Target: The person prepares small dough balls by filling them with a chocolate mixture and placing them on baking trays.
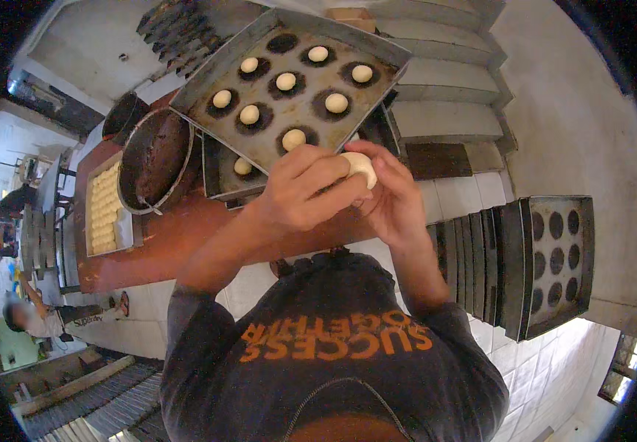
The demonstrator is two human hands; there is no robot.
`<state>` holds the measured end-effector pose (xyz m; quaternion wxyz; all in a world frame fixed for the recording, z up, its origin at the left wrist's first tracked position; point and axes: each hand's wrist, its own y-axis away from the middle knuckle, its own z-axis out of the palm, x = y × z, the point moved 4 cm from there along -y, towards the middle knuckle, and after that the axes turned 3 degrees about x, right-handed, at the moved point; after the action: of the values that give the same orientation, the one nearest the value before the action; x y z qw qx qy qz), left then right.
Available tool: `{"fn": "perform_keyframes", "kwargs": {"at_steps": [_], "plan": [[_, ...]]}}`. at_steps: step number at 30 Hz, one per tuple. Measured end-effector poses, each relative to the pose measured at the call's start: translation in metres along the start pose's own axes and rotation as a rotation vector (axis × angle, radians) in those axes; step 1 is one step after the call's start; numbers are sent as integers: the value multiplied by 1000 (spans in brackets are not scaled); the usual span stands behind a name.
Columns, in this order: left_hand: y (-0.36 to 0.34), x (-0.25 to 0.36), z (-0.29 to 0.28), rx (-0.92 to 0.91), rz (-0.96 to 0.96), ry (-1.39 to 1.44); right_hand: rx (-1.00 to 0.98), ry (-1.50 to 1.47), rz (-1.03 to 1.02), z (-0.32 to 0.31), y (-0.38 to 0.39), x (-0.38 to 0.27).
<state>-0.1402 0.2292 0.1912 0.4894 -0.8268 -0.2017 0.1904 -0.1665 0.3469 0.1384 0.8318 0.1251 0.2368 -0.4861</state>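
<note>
Between my two hands, above the near corner of a metal baking tray [208, 103], is a pale ball of dough [361, 169]. My left hand [305, 186] is closed, its bent fingers pressing the ball's left side. My right hand [392, 193] cups the ball from the right, with thumb and fingers around it. Several small dough balls [286, 81] sit on dark round spots in the tray; a bare spot [283, 43] shows near its far corner. That tray rests tilted on another baking tray [219, 175], which also holds a dough ball [242, 166].
Left of the trays, a large bowl [162, 155] holds a dark brown mass. Farther left, a shallow box [128, 234] holds rows of dough pieces. All stand on a reddish-brown table [178, 250]. Stacked baking trays [526, 295] are at right, near steps [443, 77]. A person [46, 318] is far left.
</note>
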Motion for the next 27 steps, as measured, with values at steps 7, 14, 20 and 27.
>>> {"fn": "perform_keyframes", "kwargs": {"at_steps": [7,14,20,27], "plan": [[15,-7,5,72,-294,92,76,-69,26,-8,-7,13],[35,-17,5,136,-474,-14,185,-45,-13,-8,-16,24],[57,-42,4,-3,-379,57,169,-172,80,-19,-35,39],[86,-60,-2,632,-1212,719,236,-131,176,-12,-57,50]]}}
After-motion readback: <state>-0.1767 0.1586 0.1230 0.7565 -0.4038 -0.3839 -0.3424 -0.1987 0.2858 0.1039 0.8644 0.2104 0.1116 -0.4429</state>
